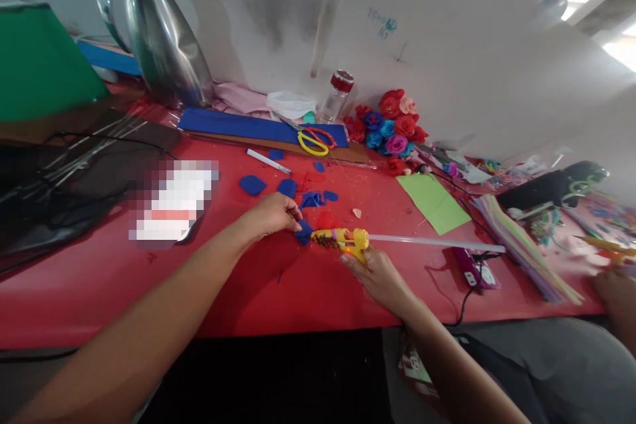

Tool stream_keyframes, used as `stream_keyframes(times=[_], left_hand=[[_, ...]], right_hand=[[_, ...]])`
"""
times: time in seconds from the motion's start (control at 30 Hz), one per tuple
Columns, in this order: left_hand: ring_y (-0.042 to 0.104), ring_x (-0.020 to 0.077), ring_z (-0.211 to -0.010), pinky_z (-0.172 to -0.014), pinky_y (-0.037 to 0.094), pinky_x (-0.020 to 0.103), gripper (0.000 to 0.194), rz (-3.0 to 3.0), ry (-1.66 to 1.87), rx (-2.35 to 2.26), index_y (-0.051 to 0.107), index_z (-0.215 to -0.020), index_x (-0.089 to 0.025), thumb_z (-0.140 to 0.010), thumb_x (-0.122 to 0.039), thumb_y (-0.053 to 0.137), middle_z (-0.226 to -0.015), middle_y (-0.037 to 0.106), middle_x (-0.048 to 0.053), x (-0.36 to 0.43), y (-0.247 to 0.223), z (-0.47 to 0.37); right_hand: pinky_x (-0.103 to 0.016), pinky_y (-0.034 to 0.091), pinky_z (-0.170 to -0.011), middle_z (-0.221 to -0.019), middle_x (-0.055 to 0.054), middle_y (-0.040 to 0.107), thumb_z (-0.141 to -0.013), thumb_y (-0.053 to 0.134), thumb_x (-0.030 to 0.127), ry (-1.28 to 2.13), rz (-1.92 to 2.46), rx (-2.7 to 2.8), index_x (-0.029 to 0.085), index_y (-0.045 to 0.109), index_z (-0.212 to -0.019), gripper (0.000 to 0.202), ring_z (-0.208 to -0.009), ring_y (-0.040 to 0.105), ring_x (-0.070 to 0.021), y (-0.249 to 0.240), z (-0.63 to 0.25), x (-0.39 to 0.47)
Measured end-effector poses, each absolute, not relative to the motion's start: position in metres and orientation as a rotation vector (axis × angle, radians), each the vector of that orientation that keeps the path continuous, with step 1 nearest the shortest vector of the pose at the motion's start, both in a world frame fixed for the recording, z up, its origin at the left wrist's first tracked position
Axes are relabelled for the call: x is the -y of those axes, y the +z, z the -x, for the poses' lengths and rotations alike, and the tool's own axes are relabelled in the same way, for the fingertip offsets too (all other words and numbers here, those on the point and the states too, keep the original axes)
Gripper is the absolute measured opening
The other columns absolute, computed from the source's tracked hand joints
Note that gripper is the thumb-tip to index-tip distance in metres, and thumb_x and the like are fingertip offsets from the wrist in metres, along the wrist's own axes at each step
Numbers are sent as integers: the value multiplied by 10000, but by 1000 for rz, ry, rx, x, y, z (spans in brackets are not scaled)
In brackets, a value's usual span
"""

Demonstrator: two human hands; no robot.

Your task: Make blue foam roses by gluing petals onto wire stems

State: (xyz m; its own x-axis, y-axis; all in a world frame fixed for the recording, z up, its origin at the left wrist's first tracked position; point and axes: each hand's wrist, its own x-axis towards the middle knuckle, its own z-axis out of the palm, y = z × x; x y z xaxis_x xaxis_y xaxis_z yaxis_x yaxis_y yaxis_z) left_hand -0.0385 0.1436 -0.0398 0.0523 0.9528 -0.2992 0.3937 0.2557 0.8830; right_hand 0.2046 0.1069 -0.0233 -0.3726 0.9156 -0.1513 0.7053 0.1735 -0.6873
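Note:
My left hand [274,215] pinches a small dark blue petal-shaped piece [303,233] just above the red tabletop. The fingers of my right hand [380,275] are wrapped round the handle of a yellow glue gun [354,238], whose nozzle points left and meets the blue piece. A long clear glue stick [432,242] sticks out of the gun's back end to the right. More blue pieces [252,185] lie beyond my left hand, beside a crumpled blue bit [312,199] and some red scraps.
Scissors [314,140] rest on a blue strip [238,124] at the back. A metal jug [166,40], a glass jar [336,96] and paper flowers [392,122] stand near the wall. A phone [173,202] lies left, green paper [434,202] right. Another person's hand [616,288] holds a glue gun far right.

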Motion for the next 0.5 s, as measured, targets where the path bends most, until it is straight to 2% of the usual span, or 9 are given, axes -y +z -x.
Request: stream_keyframes(times=[0.17, 0.5], left_hand=[[592, 186, -629, -619, 412, 284, 108, -1289, 715, -1503, 649, -576, -198, -493, -194, 718, -552, 640, -6, -144, -40, 38], [594, 187, -636, -625, 418, 285, 101, -1295, 728, -1512, 662, -580, -201, -494, -190, 714, -554, 640, -6, -143, -39, 38]], right_hand=[[-255, 286, -485, -546, 16, 457, -804, 484, 534, 954, 1540, 2176, 215, 496, -691, 339, -490, 422, -135, -25, -207, -110], [-251, 296, -461, -485, 20, 439, -808, 467, 579, 996, 1590, 2134, 234, 405, -601, 407, -465, 426, -135, -27, -211, -113]])
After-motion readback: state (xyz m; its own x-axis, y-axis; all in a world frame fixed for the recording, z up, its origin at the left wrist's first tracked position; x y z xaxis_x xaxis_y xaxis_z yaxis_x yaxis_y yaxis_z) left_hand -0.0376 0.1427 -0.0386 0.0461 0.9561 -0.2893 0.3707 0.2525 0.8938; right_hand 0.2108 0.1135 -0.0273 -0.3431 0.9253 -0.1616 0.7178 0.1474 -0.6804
